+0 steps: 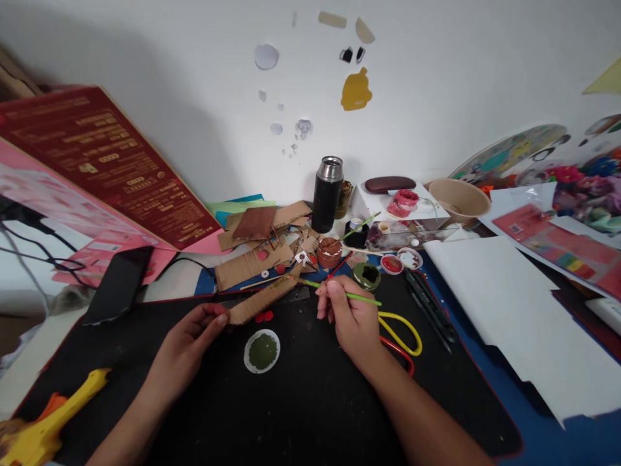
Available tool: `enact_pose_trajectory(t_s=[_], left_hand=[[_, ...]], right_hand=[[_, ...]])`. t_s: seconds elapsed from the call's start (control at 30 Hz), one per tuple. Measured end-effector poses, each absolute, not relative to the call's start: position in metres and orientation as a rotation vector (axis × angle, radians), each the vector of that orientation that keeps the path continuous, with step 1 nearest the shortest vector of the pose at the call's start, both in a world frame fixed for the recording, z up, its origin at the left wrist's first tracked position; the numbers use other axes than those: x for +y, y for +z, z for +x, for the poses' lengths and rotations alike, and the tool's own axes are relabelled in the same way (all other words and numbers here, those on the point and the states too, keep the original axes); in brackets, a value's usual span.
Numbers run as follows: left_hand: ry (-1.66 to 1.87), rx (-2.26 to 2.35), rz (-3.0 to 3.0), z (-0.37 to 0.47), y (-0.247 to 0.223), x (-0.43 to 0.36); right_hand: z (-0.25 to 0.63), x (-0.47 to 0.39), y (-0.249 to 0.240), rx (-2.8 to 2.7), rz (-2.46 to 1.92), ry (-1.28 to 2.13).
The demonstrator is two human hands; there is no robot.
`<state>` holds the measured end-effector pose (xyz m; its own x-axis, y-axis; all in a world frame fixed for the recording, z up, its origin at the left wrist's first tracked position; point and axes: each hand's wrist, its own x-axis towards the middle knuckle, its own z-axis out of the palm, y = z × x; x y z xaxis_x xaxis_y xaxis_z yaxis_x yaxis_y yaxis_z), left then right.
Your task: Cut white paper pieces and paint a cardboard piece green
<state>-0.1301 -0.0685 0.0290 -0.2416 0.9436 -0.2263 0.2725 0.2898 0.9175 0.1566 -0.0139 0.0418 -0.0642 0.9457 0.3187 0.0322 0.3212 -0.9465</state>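
My left hand [198, 330] pinches the near end of a brown cardboard strip [262, 301] between thumb and fingers. In my right hand [350, 314] is a thin green paintbrush [361, 298], held like a pen. Its tip points left and meets or nearly meets the strip's far end; I cannot tell if they touch. Below the strip, a white lid [262, 351] with dark green paint lies on the black mat [218, 401]. An uncapped jar of green paint [366, 276] stands just beyond my right hand.
A brown paint jar [330, 252], red and white paint lids and a black flask [327, 194] stand behind. Cardboard scraps [242, 265] pile at the back left. Yellow-and-red-handled scissors [405, 333] lie by my right wrist, a phone [119, 285] at left, white sheets [514, 310] at right.
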Motion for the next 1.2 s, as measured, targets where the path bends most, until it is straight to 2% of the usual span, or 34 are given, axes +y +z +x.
enact_pose_trajectory(t_s=[0.23, 0.77, 1.2], left_hand=[[0.997, 1.708, 1.11, -0.129, 0.031, -0.068], [0.978, 1.715, 1.099, -0.133, 0.026, -0.069], [0.973, 1.713, 1.073, -0.136, 0.022, -0.07]], right_hand=[[0.153, -0.021, 0.043, -1.545, -0.911, 0.979], [0.162, -0.006, 0.04, -1.353, -0.987, 0.993], [0.156, -0.016, 0.041, -1.467, -0.926, 1.007]])
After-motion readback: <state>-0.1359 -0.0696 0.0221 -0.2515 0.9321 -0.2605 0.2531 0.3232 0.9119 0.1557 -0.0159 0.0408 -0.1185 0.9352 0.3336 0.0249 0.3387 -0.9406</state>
